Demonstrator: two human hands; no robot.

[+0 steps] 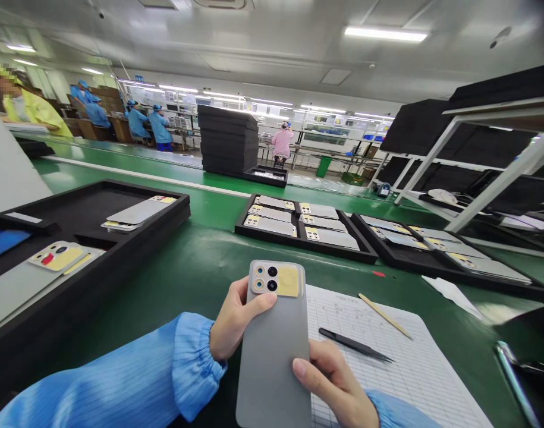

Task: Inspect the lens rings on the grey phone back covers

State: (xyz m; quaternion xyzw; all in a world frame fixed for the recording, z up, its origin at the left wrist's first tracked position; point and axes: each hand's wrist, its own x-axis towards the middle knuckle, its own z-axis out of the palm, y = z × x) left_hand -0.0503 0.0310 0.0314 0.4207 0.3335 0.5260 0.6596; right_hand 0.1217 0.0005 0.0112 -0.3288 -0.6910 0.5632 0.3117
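Grey panel [272,345] — left hand [236,318], right hand [336,380] clasping.

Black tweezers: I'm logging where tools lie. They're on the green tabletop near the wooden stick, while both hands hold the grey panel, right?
Not quite: the head view shows the black tweezers lying on the lined paper, not the green tabletop. They are near the wooden stick, and the left hand and right hand hold the grey panel.

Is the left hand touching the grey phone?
Touching: in the head view, the left hand grips the grey phone by its edge, thumb on its back below the lenses.
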